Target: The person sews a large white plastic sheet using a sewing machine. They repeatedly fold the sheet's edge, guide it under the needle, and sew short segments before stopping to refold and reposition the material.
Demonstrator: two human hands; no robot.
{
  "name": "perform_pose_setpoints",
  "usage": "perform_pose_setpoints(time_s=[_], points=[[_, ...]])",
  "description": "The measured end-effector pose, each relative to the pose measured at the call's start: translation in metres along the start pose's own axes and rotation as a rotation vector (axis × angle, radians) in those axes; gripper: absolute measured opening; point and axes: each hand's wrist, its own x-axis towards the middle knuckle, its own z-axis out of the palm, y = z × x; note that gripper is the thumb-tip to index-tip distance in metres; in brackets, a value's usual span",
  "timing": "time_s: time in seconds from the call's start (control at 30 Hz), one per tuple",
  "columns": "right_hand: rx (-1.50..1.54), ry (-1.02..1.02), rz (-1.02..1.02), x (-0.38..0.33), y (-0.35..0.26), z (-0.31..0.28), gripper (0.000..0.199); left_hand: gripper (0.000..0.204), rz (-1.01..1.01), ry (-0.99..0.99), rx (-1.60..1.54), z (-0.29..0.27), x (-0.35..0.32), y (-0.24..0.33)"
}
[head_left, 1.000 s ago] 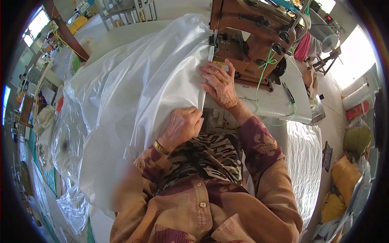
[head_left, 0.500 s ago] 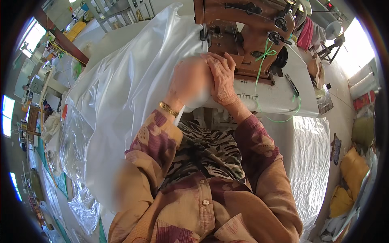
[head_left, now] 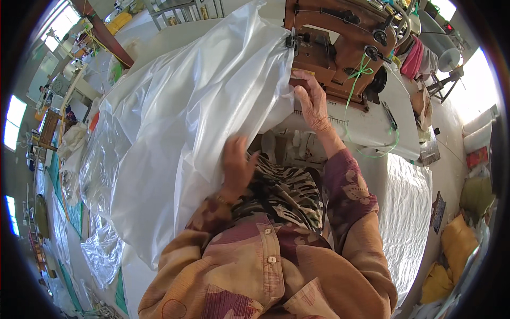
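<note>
A large translucent white plastic sheet (head_left: 175, 111) drapes over the table from the sewing machine (head_left: 340, 50) down to the left of my lap. My right hand (head_left: 314, 103) is at the sheet's right edge, just in front of the machine bed. Its thumb and fingers are apart, and I cannot tell whether the fingertips touch the edge. Lower down, my left hand (head_left: 236, 165) is smeared by motion beside the hanging part of the sheet. Its thumb stands away from the fingers, and nothing shows in it.
A green cord (head_left: 348, 101) is tied to the brown machine and trails to black thread snips (head_left: 390, 114) on the white table. At the right hangs a quilted silvery-white sheet (head_left: 406, 212). Yellow bundles (head_left: 459, 242) lie at the far right, and a metal rack (head_left: 183, 10) stands behind.
My hands were together at the sheet's edge by the machine. The left has come away, down toward my lap. The right stays near the edge with its fingers apart. The view has shifted slightly.
</note>
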Motion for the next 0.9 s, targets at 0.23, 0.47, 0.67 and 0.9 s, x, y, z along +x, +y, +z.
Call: perform_pose_setpoints(time_s=[0.23,0.47,0.67,0.9], points=[[-0.013,-0.148,0.002,-0.010,-0.020,0.007,0.052,0.044,-0.689,-0.230,-0.114,-0.050,-0.114,-0.103],[0.328,-0.312,0.238,-0.012,-0.008,0.006,0.046,0.019,-0.931,-0.048,-1.041,-0.174,-0.057,0.021],[0.475,0.006,0.339,-0.051,-0.043,0.024,0.044,0.016,-0.667,-0.348,-0.515,-0.135,-0.056,-0.010],[-0.484,0.254,-0.071,-0.094,-0.081,0.010,0.026,0.033,0.091,-0.135,-0.166,-0.127,0.014,0.067]])
